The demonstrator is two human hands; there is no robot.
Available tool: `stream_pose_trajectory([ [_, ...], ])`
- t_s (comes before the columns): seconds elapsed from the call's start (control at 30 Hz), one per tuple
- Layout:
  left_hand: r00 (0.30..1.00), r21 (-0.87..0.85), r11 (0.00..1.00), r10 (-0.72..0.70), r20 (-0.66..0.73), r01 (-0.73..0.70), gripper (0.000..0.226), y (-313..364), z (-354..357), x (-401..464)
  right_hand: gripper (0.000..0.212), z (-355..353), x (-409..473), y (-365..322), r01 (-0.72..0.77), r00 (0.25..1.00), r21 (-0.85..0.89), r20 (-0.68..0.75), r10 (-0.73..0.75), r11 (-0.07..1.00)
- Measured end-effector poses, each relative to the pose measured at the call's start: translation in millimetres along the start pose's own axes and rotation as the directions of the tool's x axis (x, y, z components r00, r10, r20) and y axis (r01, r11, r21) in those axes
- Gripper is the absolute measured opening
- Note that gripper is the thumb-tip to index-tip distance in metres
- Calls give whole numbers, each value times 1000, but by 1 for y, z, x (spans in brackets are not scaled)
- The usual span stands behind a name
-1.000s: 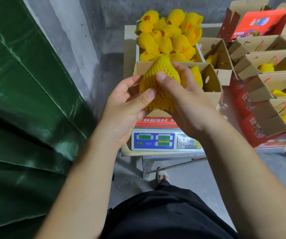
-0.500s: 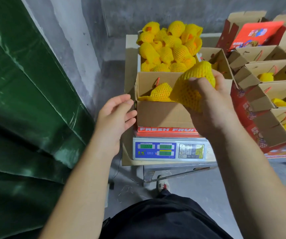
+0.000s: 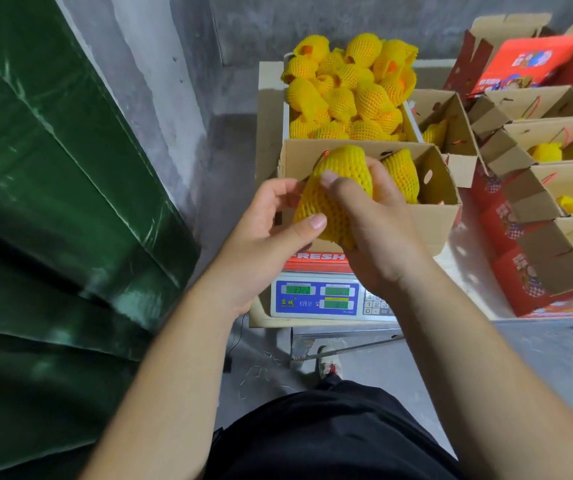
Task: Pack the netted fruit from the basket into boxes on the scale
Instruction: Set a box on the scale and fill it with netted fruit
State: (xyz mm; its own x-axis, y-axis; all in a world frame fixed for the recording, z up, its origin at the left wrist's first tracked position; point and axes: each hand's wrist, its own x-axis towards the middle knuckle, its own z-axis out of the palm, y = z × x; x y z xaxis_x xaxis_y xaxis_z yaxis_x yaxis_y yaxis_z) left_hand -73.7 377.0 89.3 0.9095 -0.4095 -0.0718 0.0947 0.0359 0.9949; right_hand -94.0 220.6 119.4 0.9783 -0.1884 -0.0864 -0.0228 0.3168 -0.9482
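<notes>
Fruit (image 3: 342, 188) gripped by both hands (over box (image 3: 430, 216) holding another); basket (image 3: 413, 124) heaped.

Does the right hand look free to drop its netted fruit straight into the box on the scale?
Probably yes. The right hand holds the netted fruit just over the near wall of the box, whose top is open. One fruit lies inside to the right; the left hand also touches the held fruit.

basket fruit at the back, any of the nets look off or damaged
A few do. In the basket, some fruit near the top show bare orange skin where the yellow foam net gapes open, at upper left and at upper right. The rest look fully sleeved.
</notes>
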Motion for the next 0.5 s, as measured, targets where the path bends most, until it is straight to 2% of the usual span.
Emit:
stream_pose_trajectory([
  [0.07,998,20,999,27,-63,-26,55,0,-2,1,28,3,3,-3,-74,997,76,42,71,994],
  [0.13,995,26,999,35,-99,-32,53,1,-7,3,37,4,12,-7,-75,997,86,7,75,993],
  [0.2,989,58,998,43,-142,-35,40,3,-9,4,48,6,28,-11,10,996,-89,-87,-18,996],
  [0.27,972,61,997,69,-223,-56,29,5,-9,3,66,9,46,-15,137,977,-328,-114,-183,935],
  [0.33,950,53,996,85,-301,-73,26,4,-8,2,85,7,69,-16,220,962,-546,-18,-274,809],
  [0.4,939,43,997,71,-337,-60,22,4,-8,-2,95,2,85,-15,235,969,-764,135,-207,600],
  [0.47,943,56,998,53,-328,-37,22,2,-9,-6,85,-10,89,-11,243,967,-890,194,-162,385],
  [0.5,946,68,997,47,-322,-26,24,2,-10,-8,78,-16,87,-9,234,965,-906,174,-195,351],
])
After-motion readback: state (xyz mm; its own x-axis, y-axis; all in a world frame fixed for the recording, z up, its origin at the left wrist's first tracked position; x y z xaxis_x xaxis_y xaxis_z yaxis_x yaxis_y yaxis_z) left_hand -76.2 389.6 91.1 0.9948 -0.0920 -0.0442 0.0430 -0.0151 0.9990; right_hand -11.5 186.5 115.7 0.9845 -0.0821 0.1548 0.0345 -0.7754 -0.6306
